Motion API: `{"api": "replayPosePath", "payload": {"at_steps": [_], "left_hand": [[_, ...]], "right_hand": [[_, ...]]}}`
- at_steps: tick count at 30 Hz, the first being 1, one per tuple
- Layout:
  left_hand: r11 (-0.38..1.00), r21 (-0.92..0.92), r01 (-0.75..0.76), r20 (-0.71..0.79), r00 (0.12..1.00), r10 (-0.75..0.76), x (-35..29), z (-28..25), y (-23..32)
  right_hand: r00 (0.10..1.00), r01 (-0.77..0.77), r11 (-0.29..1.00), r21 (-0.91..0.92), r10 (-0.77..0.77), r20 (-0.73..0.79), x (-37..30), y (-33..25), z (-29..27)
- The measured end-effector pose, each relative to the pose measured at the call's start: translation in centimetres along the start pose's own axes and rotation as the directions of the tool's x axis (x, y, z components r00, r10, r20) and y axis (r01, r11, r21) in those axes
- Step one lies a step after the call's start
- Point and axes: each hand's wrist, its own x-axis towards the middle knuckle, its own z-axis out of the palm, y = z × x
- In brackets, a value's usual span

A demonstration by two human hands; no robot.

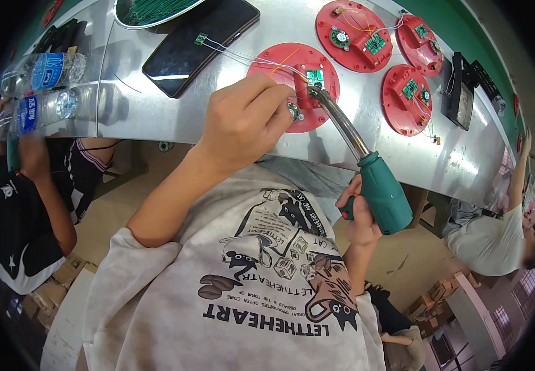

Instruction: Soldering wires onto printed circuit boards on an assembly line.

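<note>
A red round plastic disc (317, 120) lies on the metal bench in front of me, with a small green circuit board (315, 78) mounted on it. My left hand (243, 120) is over the disc's near left part, its thumb and fingers pinched on a thin wire beside the board. My right hand (361, 219) grips a green-handled soldering gun (388, 195), a finger at its trigger. The gun's metal barrel slants up and left, and its tip is at the board, close to my left fingertips. White wires (236, 54) run from the disc to a tiny green board (200, 39).
A black phone (184, 55) lies left of the disc, below a bowl of green wires (156, 11). More wired red discs (354, 59) lie to the right, with a black tray (461, 93) beyond. Water bottles (45, 111) are at far left. Other people sit on both sides.
</note>
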Motion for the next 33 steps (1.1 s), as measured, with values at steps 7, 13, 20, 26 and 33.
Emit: {"api": "replayPosePath", "payload": {"at_steps": [7, 13, 20, 26, 33], "left_hand": [[1.0, 0.003, 0.002, 0.006, 1.0, -0.002, 0.1, 0.0, 0.2], [1.0, -0.012, 0.002, -0.004, 1.0, -0.002, 0.0, 0.2, 0.3], [1.0, 0.012, 0.01, -0.001, 1.0, -0.01, 0.2, -0.3, 0.4], [0.999, 0.054, 0.001, 0.017, 1.0, -0.002, 0.5, -0.7, 0.4], [0.998, 0.034, 0.044, 0.032, 0.998, -0.045, 0.2, -1.2, 0.9]], "right_hand": [[0.992, 0.058, 0.998, 0.019, -0.056, -0.113, -0.2, 0.0, 0.6], [0.992, 0.083, 0.995, 0.061, -0.077, -0.103, 0.0, 0.3, -0.3], [0.991, 0.022, 0.999, 0.032, -0.018, -0.135, -0.1, 0.4, 0.1], [0.983, 0.036, 0.998, 0.041, -0.029, -0.179, 0.2, -0.4, 0.9], [0.982, 0.039, 0.998, 0.056, -0.028, -0.189, -0.3, 0.8, 0.0]]}}
